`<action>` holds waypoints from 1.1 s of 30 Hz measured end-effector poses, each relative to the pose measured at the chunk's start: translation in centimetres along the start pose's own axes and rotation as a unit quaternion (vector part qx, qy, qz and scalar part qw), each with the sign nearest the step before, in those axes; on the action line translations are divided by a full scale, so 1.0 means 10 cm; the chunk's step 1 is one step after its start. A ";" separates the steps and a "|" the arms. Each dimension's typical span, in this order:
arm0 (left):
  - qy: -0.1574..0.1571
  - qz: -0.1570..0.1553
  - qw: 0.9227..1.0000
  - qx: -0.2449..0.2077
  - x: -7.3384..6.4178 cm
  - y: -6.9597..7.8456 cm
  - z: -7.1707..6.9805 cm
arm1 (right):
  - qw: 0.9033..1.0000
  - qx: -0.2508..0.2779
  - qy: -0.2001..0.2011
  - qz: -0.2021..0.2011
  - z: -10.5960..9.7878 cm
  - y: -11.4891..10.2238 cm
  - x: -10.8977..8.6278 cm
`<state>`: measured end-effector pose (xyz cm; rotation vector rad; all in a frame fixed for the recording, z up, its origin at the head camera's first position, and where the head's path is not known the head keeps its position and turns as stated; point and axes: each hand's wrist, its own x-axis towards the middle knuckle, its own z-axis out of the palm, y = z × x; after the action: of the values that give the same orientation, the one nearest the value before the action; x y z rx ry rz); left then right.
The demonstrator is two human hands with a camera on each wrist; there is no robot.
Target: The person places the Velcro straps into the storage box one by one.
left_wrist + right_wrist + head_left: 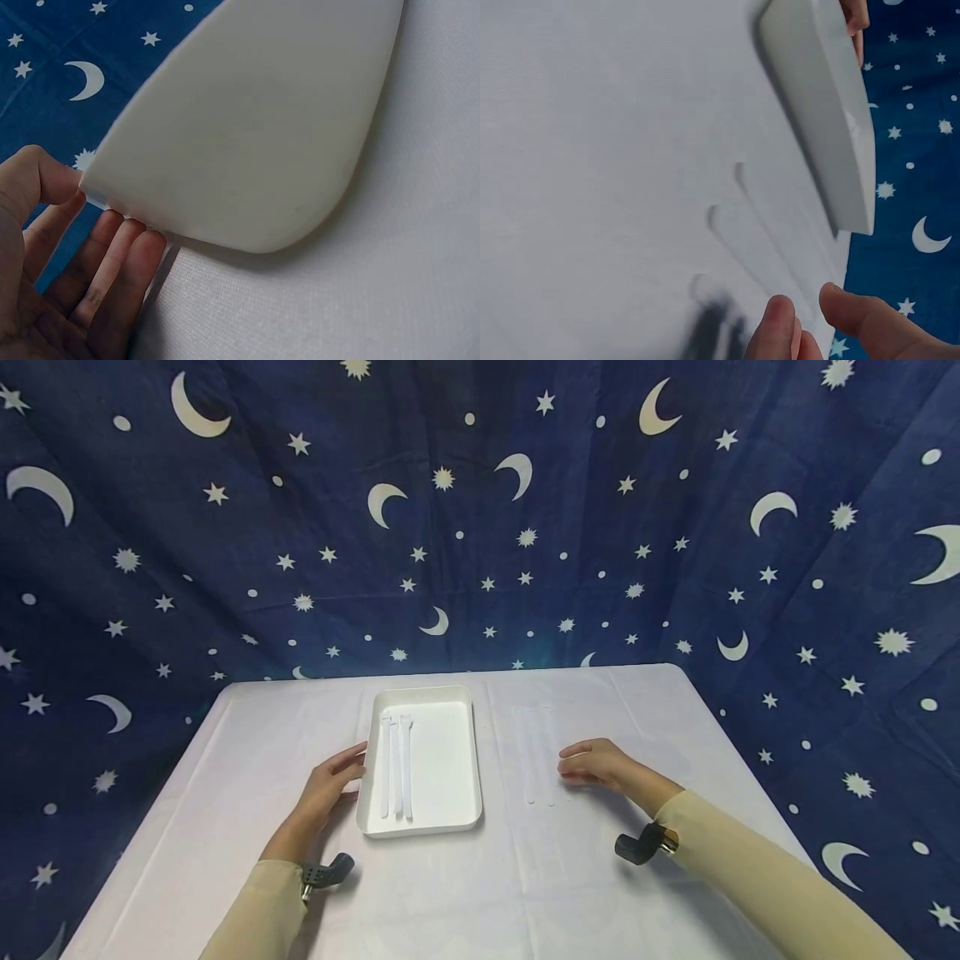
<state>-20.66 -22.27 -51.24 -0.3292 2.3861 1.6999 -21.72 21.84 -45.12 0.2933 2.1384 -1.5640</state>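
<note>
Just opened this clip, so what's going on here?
A person has two hands at work over a white-covered table. The left hand touches the left side of a white tray with several slim white sticks lying in it. The right hand reaches down beside some faint, pale strips lying to the right of the tray. Whether it touches one is hard to tell.

Soft light fills the head view, casting diffuse shadows on the counter (450,893) by the sleeves (750,864). The 2 wrist views are dimmer, the tray (247,135) greyed; a dark patch (707,330) blurs beside the right fingers (774,326).
</note>
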 end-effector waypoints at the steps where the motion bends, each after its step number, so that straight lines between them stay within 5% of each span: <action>1: 0.000 0.000 1.000 0.000 0.00 0.00 0.00 | 1.000 -0.005 0.004 0.001 0.00 0.03 0.00; 25: -0.001 0.009 1.000 0.001 -0.01 0.00 -0.01 | 0.994 -0.061 0.092 -0.014 0.14 0.24 0.06; 33: 0.004 0.003 1.000 0.001 0.00 0.00 0.01 | 0.981 -0.123 0.145 -0.026 0.20 0.26 0.15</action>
<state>-20.64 -22.16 -51.24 -0.3282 2.3969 1.7022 -21.38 20.63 -48.52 0.4046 2.5551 -1.3300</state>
